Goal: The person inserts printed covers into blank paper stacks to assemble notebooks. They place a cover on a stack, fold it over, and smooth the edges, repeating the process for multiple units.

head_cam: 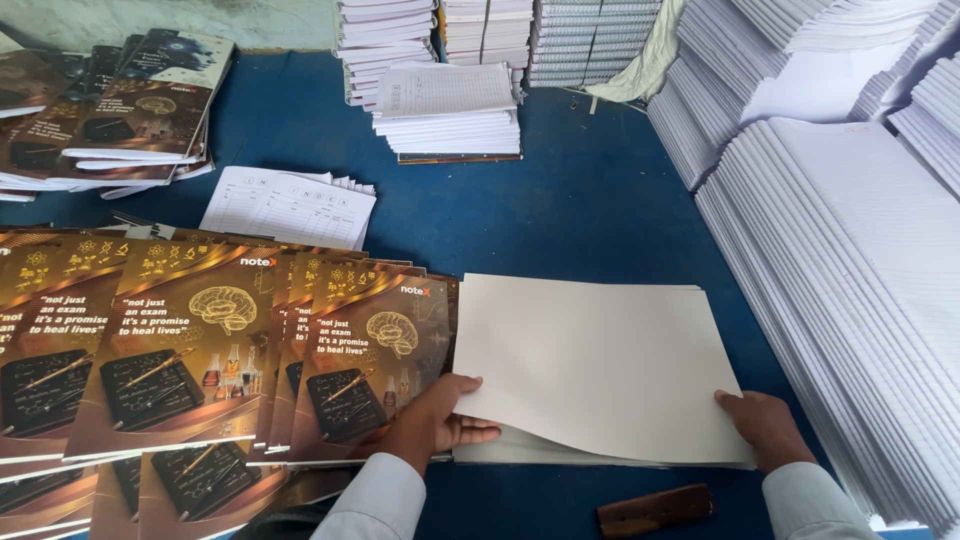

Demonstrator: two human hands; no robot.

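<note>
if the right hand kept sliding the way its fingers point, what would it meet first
The right hand points left across the blank sheet it grips, so it would probably first meet the left hand holding the opposite edge, though depth is hard to judge.

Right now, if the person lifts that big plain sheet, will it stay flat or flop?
Probably flop: the plain sheet already curls up where the left hand lifts its corner. It looks thin, so likely light. The right hand steadies the other edge, which suggests it slides easily.

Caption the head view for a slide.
Both hands, left and right, lift a blank sheet beside printed covers.
</note>
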